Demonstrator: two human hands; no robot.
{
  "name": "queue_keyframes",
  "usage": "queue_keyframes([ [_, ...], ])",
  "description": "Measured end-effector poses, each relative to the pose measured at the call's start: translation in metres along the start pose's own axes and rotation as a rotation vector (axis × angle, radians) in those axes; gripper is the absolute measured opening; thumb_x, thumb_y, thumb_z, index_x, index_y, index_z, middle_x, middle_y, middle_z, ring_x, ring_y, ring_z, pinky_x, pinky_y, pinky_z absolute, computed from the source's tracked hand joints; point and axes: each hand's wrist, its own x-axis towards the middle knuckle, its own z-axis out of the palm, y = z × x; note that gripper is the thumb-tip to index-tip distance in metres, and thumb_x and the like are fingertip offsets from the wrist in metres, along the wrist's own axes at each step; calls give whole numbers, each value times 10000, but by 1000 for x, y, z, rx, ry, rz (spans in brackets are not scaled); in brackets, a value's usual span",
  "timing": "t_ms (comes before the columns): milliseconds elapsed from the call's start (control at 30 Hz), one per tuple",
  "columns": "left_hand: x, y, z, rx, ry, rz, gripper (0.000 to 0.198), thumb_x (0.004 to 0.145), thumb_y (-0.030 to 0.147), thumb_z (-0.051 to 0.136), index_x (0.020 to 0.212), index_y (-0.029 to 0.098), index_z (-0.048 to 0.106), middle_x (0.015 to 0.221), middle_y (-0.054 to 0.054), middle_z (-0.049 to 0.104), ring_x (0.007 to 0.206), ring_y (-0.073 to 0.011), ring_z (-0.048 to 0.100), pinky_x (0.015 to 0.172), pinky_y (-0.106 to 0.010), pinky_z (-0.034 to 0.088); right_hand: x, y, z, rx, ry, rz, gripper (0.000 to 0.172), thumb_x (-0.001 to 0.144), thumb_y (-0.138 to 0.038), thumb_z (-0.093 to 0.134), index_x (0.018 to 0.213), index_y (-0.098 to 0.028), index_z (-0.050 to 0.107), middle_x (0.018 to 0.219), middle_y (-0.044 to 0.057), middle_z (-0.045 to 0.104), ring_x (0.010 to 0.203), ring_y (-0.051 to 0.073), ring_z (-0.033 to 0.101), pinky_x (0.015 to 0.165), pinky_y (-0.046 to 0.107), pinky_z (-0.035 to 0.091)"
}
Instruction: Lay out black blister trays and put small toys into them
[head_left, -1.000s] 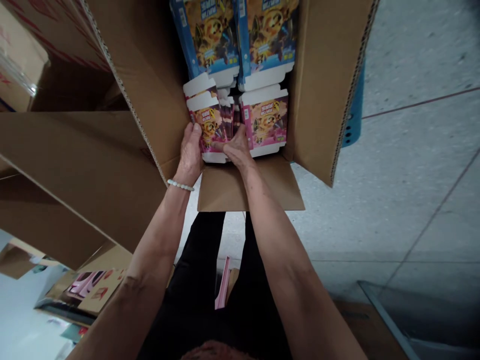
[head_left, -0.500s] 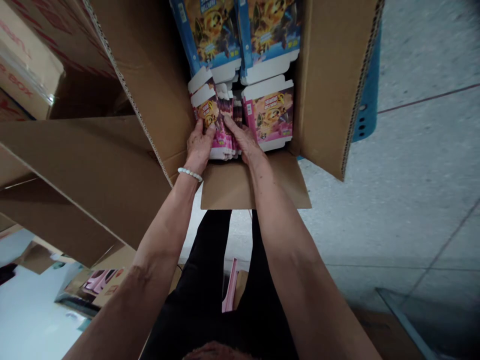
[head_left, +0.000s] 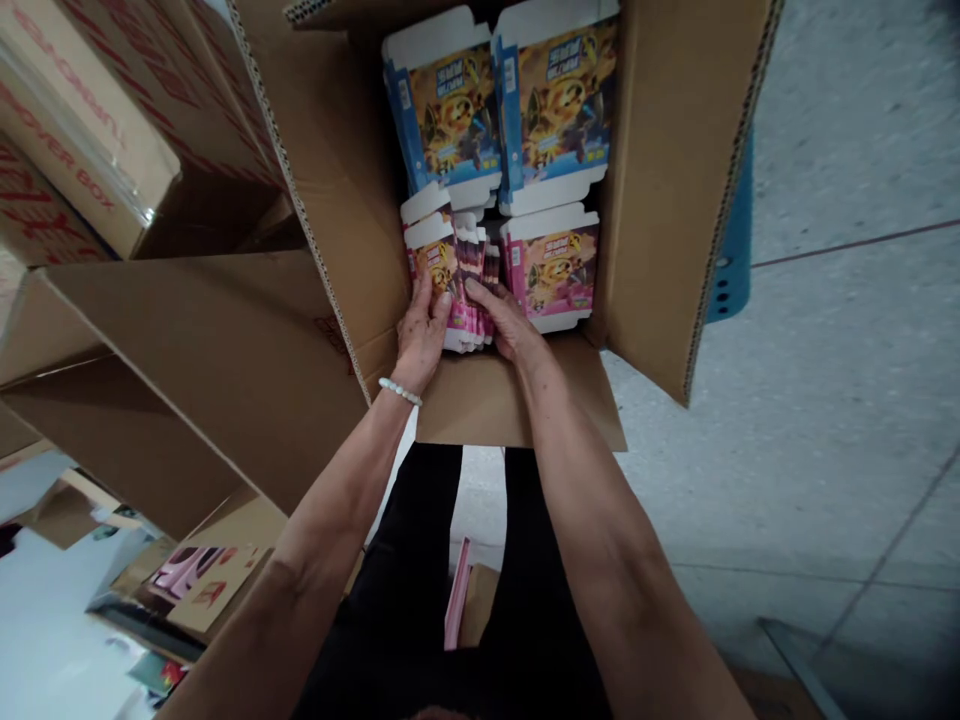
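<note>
An open cardboard carton [head_left: 660, 190] holds flat printed packages. Two stacks of blue ones [head_left: 510, 110] lie at the far end, pink ones nearer me. My left hand [head_left: 421, 335] and my right hand [head_left: 510, 325] squeeze a bundle of pink flat packages [head_left: 457, 275] from both sides, standing it on edge at the carton's left. Both hands have fingers pressed against the bundle. A bead bracelet circles my left wrist. Another pink stack [head_left: 555, 265] lies flat to the right of the bundle.
The carton's flaps [head_left: 225, 350] spread wide to the left and front. More cardboard boxes [head_left: 82, 150] with red lettering stand at upper left. Grey tiled floor [head_left: 840, 400] stretches right. A blue object [head_left: 731, 270] shows behind the right flap. Loose pink packages [head_left: 187, 575] lie lower left.
My hands closed in round the pink bundle and tipped it up on edge. The view shifted, so the blue stacks show more fully.
</note>
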Motion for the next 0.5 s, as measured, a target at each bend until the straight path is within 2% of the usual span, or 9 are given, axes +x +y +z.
queue_keyframes([
  [100,-22,14,-9,34,10,67,726,1042,632,467,1640,227,391,1711,-102,357,1599,-246,310,1315,-419,266,-20,-11,6,4,1,3,655,617,-546,950,1154,-249,719,1191,45,798,1174,265,737,1099,472,571],
  [233,-56,45,-17,65,92,138,689,1035,654,463,1610,276,443,1711,-88,362,1593,-280,318,1299,-486,285,-51,-27,13,-36,-30,-17,612,656,-567,915,1155,-267,727,1243,36,781,1219,287,710,1113,471,563],
  [400,-86,85,-13,242,189,267,620,970,695,556,1461,324,632,1640,-98,456,1472,-367,420,1256,-582,295,-92,-37,0,12,44,-1,580,617,-621,899,1087,-322,739,1234,20,769,1210,321,696,1078,518,575],
  [467,-92,98,-10,257,182,342,620,916,729,615,1392,338,686,1578,-105,511,1401,-387,458,1239,-612,291,-108,-41,-5,-48,54,-26,569,665,-676,859,1104,-336,735,1215,32,755,1197,323,691,1048,527,585],
  [500,-94,105,-10,249,170,383,640,892,745,635,1381,337,693,1535,-116,539,1369,-389,473,1231,-616,296,-115,-44,-6,-102,41,-34,549,739,-680,819,1146,-324,727,1233,46,739,1197,315,685,1036,525,587],
])
